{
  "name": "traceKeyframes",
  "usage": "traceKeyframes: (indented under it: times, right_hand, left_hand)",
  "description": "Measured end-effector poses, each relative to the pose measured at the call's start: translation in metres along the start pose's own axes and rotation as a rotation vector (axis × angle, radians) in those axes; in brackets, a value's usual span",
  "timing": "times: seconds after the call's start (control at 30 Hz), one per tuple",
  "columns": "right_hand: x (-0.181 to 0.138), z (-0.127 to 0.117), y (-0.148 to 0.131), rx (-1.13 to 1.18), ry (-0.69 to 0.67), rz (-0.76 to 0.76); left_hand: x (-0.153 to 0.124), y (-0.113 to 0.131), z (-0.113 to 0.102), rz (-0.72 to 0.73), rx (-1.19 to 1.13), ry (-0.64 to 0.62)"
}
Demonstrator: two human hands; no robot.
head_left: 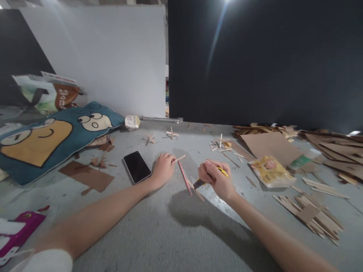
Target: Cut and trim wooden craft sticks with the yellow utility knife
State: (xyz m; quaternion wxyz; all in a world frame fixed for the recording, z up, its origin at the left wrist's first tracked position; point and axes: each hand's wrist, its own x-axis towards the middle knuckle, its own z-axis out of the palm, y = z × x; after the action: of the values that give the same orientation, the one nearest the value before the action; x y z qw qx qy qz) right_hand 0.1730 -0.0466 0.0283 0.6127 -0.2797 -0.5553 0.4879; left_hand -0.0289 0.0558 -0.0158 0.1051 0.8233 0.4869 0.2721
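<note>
My right hand (217, 178) is closed around a yellow box cutter (200, 183), its dark tip slanting down to the left. That tip is close to a short wooden stick (199, 195) lying on the grey table. To the left, my left hand (164, 168) has its fingers closed on a small wooden stick (180, 157), whose end points to the right. A red and white patterned pencil (185, 177) lies on the table between my two hands. Just left of my left hand is a black-screened phone (137, 167).
Small crossed-stick pieces (171, 133) stand toward the back. At right are a bundle of wooden sticks (312, 215), a yellow tissue pack (271, 170), a glue bottle (304, 158) and cardboard sheets (272, 145). A blue cartoon cushion (61, 138) and cardboard scraps (86, 176) lie left.
</note>
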Motion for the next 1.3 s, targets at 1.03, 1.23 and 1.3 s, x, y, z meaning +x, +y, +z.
traceKeyframes:
  times: [1.03,1.23,1.3]
  right_hand:
    - [-0.008,0.014,0.015,-0.023,0.223,-0.055]
    - [-0.007,0.019,0.018,0.091,0.238,-0.133]
    - [-0.006,0.02,0.019,0.074,0.233,-0.102]
  left_hand:
    - [-0.013,0.02,-0.002,0.19,-0.018,0.071]
    - [-0.011,0.019,0.002,0.162,-0.044,0.092]
    - [-0.008,0.019,0.003,0.15,-0.049,0.114]
